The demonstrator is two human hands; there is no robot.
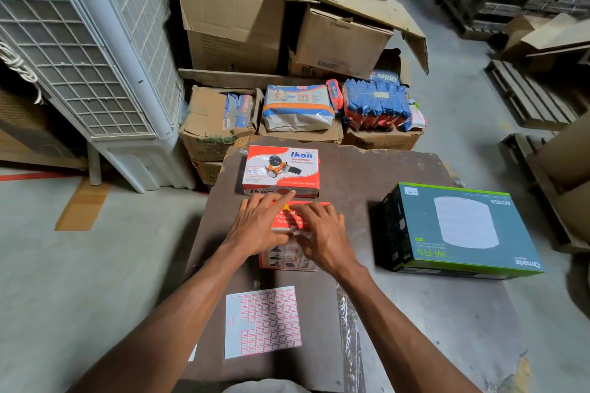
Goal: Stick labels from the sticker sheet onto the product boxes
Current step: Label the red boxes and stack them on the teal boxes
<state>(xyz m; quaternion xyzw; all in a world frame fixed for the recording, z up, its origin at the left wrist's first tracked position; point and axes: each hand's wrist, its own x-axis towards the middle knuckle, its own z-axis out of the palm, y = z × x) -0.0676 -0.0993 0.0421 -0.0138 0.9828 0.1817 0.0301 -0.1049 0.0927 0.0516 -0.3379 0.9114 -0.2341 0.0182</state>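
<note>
A red and white product box (289, 260) lies on the brown board (367, 179) in front of me. Both hands rest flat on its top. My left hand (258, 226) covers its left half, fingers spread. My right hand (322, 233) covers the right half, and the two thumbs meet over a small white label (295, 231) near the box's front edge. A second red "Ikon" box (281, 169) sits just behind it. The sticker sheet (262, 322), with pink-framed labels and a bare upper-left area, lies on the board close to me.
A teal and black Wi-Fi box (459, 230) lies to the right on the board. Behind are cardboard cartons (233, 9) and packaged goods (297, 107). A white air cooler (89, 57) stands at the left. Wooden pallets (530, 96) lie at the right.
</note>
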